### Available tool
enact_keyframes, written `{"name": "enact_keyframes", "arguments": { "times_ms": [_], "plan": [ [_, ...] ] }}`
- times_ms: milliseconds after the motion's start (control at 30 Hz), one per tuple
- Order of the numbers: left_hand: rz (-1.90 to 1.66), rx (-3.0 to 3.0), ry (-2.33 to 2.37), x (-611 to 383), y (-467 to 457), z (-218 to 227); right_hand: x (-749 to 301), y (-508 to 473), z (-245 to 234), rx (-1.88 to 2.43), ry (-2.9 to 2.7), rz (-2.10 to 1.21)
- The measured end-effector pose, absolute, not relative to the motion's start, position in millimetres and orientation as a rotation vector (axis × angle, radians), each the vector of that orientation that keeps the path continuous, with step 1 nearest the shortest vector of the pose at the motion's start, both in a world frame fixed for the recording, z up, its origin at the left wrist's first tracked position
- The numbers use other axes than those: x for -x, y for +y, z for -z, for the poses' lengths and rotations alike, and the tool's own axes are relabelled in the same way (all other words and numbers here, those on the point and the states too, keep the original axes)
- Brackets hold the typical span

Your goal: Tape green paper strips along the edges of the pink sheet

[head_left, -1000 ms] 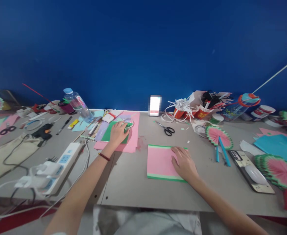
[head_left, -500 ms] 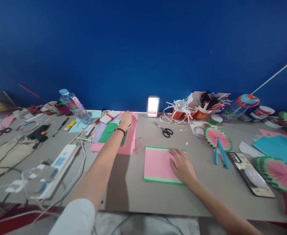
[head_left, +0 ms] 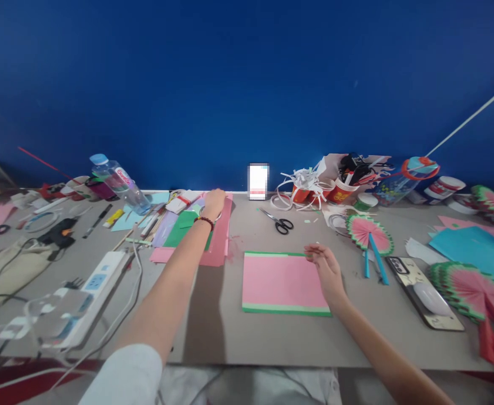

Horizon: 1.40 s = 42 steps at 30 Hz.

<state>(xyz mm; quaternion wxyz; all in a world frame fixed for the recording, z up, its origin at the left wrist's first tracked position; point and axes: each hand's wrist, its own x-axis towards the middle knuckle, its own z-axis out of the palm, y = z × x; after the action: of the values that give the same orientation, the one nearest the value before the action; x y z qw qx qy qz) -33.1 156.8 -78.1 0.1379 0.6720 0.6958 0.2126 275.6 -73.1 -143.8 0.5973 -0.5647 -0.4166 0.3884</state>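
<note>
My left hand point(head_left: 214, 203) reaches to the back of the table, over a stack of pink paper point(head_left: 219, 256) with a green sheet point(head_left: 177, 237) on top. Its fingers point down and away, mostly hidden, and a white curved edge shows beneath it. My right hand point(head_left: 326, 270) is raised at the right edge of a pink sheet point(head_left: 283, 281) with green borders. Its fingers are bent in toward the thumb; whether anything small is between them is hidden. Behind that sheet lie black-handled scissors point(head_left: 283, 224).
At the left are a power strip point(head_left: 97, 292) with cables, a glue gun point(head_left: 59, 232) and a leaning water bottle point(head_left: 120, 183). A lit screen point(head_left: 257, 181) stands by the wall. On the right are paper fans point(head_left: 371, 232), a phone point(head_left: 424, 292) with a mouse on it, and filled cups point(head_left: 342, 193).
My right hand has lifted off the pink sheet, turned, and curled its fingers. My left hand stays over the paper stack. The whole view has shifted slightly.
</note>
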Motion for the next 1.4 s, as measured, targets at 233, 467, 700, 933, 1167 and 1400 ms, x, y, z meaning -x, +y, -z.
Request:
{"name": "enact_keyframes", "arguments": {
  "times_ms": [233,467,700,933,1167,1400],
  "plan": [
    [-0.934,-1.588,1.558,-12.5,98.5,62.3,-271.8,-76.1,131.0,1.221,-0.905,-1.009],
    [-0.800,-1.049,0.913,-58.5,-6.0,68.9,-252.7,-84.7,118.1,1.159,-1.109,-1.346],
    [-0.697,-1.012,0.894,-77.8,-43.5,77.4,-252.2,-85.9,120.3,1.267,-1.137,-1.313],
    [-0.684,-1.562,0.994,-72.0,-53.4,87.0,-264.6,-82.7,115.7,1.372,-1.270,-1.138],
    [-0.502,-2.625,0.912,-53.5,-76.0,112.2,-288.0,-64.7,122.9,1.505,-1.592,-0.755],
    [-0.244,-2.881,0.944,-43.7,-97.4,100.5,-295.8,-55.7,133.1,1.650,-1.806,-0.636]
  ]
}}
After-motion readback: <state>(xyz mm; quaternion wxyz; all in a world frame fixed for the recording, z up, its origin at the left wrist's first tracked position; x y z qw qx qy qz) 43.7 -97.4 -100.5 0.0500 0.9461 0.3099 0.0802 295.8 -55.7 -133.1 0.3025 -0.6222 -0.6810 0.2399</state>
